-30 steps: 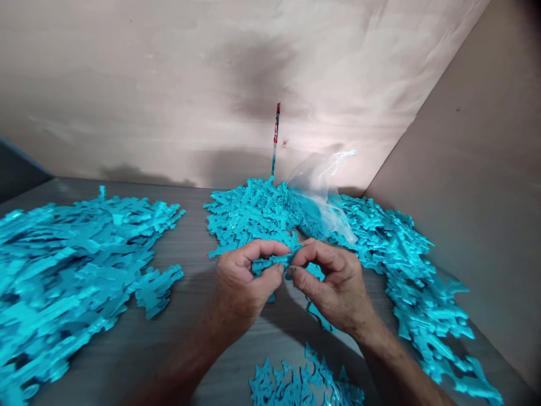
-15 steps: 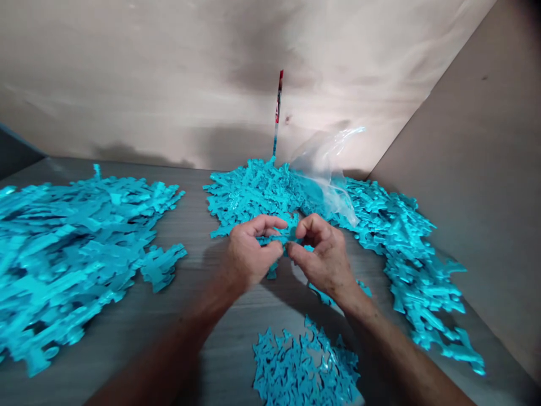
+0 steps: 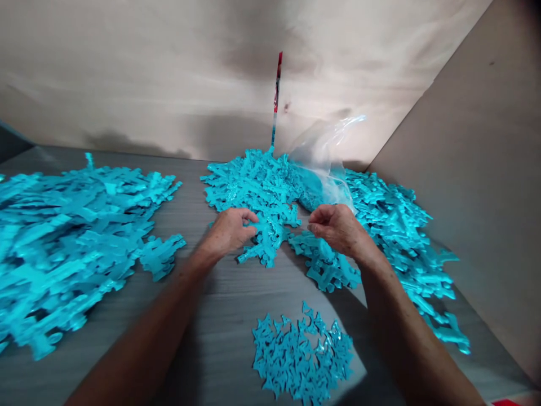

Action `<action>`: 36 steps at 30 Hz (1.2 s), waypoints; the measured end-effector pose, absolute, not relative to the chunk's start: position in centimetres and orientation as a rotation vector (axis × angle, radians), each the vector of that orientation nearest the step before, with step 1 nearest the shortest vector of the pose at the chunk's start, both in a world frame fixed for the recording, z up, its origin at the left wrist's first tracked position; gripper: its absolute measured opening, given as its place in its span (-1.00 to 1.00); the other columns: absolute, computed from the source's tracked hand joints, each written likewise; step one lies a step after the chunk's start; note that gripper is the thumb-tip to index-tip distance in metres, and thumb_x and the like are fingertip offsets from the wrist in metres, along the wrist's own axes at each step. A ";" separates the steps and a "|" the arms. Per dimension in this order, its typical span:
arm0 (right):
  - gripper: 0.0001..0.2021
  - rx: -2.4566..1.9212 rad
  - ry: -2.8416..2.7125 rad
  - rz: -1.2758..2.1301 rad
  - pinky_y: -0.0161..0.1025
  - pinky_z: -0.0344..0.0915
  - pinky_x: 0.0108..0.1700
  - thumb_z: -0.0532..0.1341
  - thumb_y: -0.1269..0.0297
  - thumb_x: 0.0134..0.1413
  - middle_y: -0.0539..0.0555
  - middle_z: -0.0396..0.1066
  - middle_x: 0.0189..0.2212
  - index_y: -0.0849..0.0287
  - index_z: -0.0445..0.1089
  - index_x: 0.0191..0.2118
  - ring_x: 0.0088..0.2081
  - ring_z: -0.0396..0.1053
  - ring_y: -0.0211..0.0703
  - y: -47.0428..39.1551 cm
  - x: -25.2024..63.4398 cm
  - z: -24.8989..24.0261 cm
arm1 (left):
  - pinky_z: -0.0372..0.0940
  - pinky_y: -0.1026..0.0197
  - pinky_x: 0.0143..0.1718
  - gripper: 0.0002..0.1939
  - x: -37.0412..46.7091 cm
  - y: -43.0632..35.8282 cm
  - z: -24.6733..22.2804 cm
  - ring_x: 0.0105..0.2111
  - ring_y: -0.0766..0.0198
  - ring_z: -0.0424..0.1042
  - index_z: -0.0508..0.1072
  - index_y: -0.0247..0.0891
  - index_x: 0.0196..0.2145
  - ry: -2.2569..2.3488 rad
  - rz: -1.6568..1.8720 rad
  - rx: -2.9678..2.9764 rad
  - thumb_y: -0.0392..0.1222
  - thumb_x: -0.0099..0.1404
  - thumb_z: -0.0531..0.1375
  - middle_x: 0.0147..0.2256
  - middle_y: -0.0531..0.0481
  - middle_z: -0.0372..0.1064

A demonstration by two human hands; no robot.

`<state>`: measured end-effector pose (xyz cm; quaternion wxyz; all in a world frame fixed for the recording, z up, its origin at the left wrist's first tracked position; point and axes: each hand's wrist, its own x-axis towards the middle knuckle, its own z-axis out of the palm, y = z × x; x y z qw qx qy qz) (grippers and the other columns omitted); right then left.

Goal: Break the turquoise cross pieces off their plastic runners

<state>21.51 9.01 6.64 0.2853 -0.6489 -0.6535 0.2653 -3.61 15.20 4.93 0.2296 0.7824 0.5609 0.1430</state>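
Turquoise flat pieces (image 3: pixel 253 180) form a heap at the middle back, with part of it reaching toward me. My left hand (image 3: pixel 234 228) is at the left edge of that nearer part, thumb and fingers apart, nothing visible between them. To the right, my right hand (image 3: pixel 333 225) hovers above a small group of turquoise pieces (image 3: pixel 327 265). Its thumb and fingertips are brought close together; whether something tiny is between them cannot be made out. Small spiky turquoise bits (image 3: pixel 300 355) lie nearest to me, on a pale sheet.
A large turquoise pile (image 3: pixel 76 225) covers the left side. Another pile (image 3: pixel 397 237) runs down the right. A clear plastic bag (image 3: pixel 327 172) holding turquoise bits lies at the back. A thin red and blue stick (image 3: pixel 276 96) stands upright behind the middle heap, before the wooden wall.
My hands have moved apart, the left one leftward and the right one rightward. The turquoise piece between them has left their fingers. The view has shifted slightly.
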 end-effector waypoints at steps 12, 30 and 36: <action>-0.87 -1.938 -2.158 0.568 -0.30 -0.07 -0.52 0.18 0.47 -0.16 -0.05 0.32 -0.65 0.16 0.44 -0.58 -0.57 0.21 -0.33 9.0 21.5 6.6 | 0.32 0.10 -0.22 -0.70 -2.4 13.9 4.1 -0.13 -0.05 0.52 0.56 -0.16 -0.09 1.668 0.211 2.412 -0.16 0.25 0.18 -0.15 -0.12 0.57; -0.86 -2.054 -1.966 0.455 -0.32 0.15 -0.46 0.18 0.37 -0.03 -0.04 0.39 -0.58 0.15 0.51 -0.42 -0.52 0.29 -0.25 5.3 25.4 4.4 | 0.36 0.03 -0.12 -0.78 3.3 6.6 2.7 -0.14 0.07 0.43 0.49 -0.20 -0.10 0.837 0.317 2.795 -0.21 0.28 0.26 -0.15 -0.08 0.42; -0.52 -1.850 -2.110 0.279 -0.04 0.31 0.04 0.36 0.28 -0.04 0.17 0.38 0.08 0.06 0.44 0.07 0.07 0.33 0.10 4.8 26.0 3.1 | 0.35 -0.09 -0.03 -0.38 3.8 7.0 0.9 0.05 -0.13 0.32 0.31 -0.29 0.14 1.051 0.358 2.801 -0.13 0.16 0.37 0.14 -0.26 0.27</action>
